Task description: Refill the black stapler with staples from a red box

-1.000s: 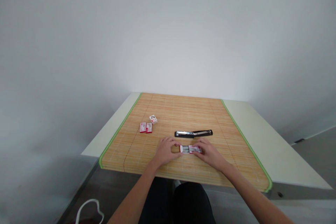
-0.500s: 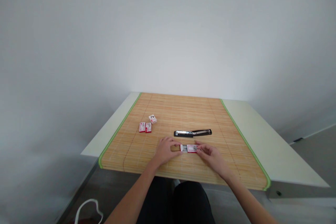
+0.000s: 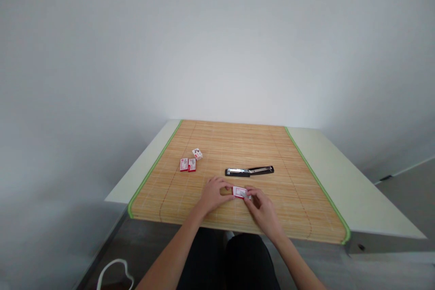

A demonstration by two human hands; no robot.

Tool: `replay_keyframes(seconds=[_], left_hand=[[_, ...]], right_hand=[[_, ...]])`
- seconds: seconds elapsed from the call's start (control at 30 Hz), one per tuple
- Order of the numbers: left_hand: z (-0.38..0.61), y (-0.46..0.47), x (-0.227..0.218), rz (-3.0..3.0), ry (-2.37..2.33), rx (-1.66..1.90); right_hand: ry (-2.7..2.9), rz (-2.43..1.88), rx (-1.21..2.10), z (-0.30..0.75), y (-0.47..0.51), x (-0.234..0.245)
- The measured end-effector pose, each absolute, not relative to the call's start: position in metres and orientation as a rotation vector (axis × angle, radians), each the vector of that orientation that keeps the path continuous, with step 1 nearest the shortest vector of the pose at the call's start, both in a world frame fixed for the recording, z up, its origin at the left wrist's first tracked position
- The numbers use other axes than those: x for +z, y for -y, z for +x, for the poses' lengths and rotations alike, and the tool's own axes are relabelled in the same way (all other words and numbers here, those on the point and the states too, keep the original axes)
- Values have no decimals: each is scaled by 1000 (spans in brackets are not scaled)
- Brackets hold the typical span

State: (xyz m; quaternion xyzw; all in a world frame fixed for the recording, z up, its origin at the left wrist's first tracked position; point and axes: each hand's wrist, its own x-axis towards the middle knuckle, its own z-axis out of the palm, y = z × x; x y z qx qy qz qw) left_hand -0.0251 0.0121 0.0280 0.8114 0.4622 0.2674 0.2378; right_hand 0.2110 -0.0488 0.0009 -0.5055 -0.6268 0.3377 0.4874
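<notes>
A small red and white staple box [image 3: 239, 191] lies on the bamboo mat [image 3: 217, 145] near its front edge. My left hand [image 3: 214, 195] grips the box's left end with curled fingers. My right hand [image 3: 260, 206] pinches its right end from the other side. A long black and silver stapler [image 3: 249, 171] lies flat just beyond the box, apart from both hands.
Three more small red and white boxes [image 3: 189, 161] lie at the mat's left. The mat has green side edges and covers a pale table [image 3: 340, 176] set against a white wall. A white looped cord [image 3: 115, 272] lies on the floor at lower left.
The box was slid open and long between my hands; now it is short and closed. My right hand has moved left toward my left hand.
</notes>
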Motion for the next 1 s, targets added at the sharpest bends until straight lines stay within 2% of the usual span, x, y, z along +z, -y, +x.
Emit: replay_keyframes(seconds=[0.2,1.0], left_hand=[[-32,-9,31,2258,-1223,740],[-34,-9,24,2402,-1181,676]], right_hand=[[1810,-1206,633,219,52,5],[1757,-1186,745,224,50,13]])
